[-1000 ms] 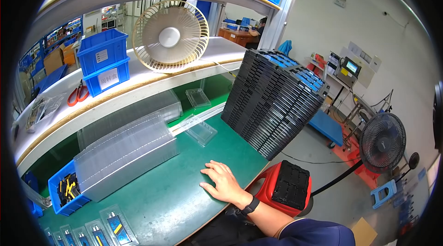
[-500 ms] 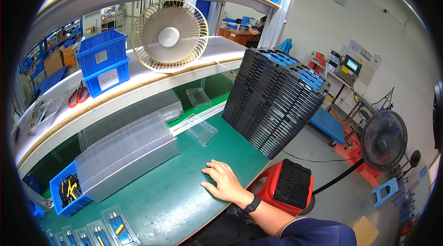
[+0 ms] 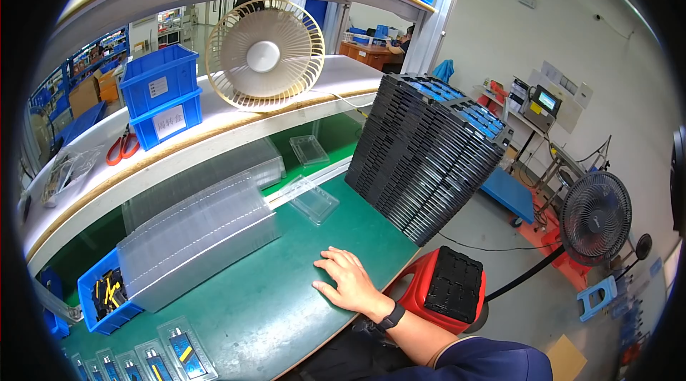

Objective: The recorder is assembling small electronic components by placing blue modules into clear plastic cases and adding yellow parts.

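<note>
My right hand (image 3: 348, 282) rests palm down on the green tabletop (image 3: 246, 288) near its front edge, fingers spread and holding nothing. A dark band circles that wrist. My left hand is out of the picture. Farther back lies an empty clear plastic tray (image 3: 314, 199). Long rows of nested clear trays (image 3: 200, 238) stand to the left, beside a blue bin (image 3: 136, 312) of small black and yellow parts. At the lower left, several clear trays (image 3: 187, 354) hold blue boards, some with a yellow piece on top.
A tall leaning stack of black trays (image 3: 421, 159) stands at the table's right end. Below it is a red stool (image 3: 421, 288) with a black tray on it. The shelf behind carries a fan (image 3: 263, 56), two blue bins (image 3: 166, 120) and red-handled scissors (image 3: 123, 147). A floor fan (image 3: 594, 218) stands right.
</note>
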`<move>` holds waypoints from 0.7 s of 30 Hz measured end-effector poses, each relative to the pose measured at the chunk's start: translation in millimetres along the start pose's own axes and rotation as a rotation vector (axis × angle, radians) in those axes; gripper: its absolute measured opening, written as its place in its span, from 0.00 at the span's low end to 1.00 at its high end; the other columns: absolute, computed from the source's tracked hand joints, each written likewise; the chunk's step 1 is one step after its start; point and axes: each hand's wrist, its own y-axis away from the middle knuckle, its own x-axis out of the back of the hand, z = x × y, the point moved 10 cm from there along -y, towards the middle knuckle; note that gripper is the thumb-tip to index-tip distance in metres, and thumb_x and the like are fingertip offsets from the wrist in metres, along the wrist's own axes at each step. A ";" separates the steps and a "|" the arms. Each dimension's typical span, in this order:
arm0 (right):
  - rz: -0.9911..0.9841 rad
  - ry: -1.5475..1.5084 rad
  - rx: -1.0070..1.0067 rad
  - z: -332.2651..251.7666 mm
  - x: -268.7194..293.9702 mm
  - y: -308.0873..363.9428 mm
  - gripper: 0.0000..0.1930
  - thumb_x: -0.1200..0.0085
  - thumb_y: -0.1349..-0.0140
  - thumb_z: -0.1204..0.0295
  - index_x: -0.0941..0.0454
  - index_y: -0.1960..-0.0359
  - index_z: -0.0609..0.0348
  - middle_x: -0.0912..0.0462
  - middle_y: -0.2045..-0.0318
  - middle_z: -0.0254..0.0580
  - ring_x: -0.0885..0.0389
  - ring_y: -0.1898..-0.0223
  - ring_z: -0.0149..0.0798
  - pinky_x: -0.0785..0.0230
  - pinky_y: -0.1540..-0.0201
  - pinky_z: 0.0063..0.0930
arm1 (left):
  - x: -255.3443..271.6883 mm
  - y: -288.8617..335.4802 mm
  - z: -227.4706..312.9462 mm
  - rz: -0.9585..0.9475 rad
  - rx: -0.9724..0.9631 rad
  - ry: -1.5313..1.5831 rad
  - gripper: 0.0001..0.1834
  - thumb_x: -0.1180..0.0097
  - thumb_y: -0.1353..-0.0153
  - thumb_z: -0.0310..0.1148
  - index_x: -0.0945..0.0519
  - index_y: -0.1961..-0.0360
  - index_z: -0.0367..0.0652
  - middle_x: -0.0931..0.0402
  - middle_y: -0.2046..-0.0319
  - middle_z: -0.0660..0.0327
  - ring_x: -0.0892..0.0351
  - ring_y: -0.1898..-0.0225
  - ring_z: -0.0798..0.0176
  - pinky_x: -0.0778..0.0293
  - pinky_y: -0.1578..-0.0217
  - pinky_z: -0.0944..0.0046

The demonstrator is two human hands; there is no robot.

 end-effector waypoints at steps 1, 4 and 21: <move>0.016 0.009 -0.013 1.4 1.5 0.0 0.21 0.37 0.41 0.61 0.22 0.49 0.57 0.25 0.44 0.52 0.31 0.37 0.56 0.39 0.36 0.49 | -0.4 0.1 0.2 -0.002 0.001 0.001 0.08 0.39 0.48 0.21 0.20 0.66 0.42 0.24 0.66 0.69 0.24 0.64 0.72 0.22 0.68 0.68; 0.018 0.008 -0.012 1.9 1.2 0.0 0.21 0.37 0.41 0.61 0.22 0.49 0.57 0.25 0.44 0.52 0.31 0.37 0.56 0.39 0.36 0.49 | 0.2 -0.3 0.8 -0.006 0.003 0.001 0.08 0.40 0.48 0.20 0.19 0.66 0.42 0.24 0.66 0.69 0.23 0.64 0.72 0.22 0.67 0.68; 0.013 -0.018 0.019 -6.8 2.0 -3.2 0.20 0.34 0.47 0.64 0.19 0.53 0.59 0.23 0.47 0.54 0.29 0.39 0.58 0.40 0.36 0.50 | 13.0 -34.1 61.2 -0.079 -0.047 -0.089 0.10 0.40 0.49 0.17 0.19 0.66 0.40 0.22 0.64 0.68 0.21 0.63 0.71 0.21 0.66 0.66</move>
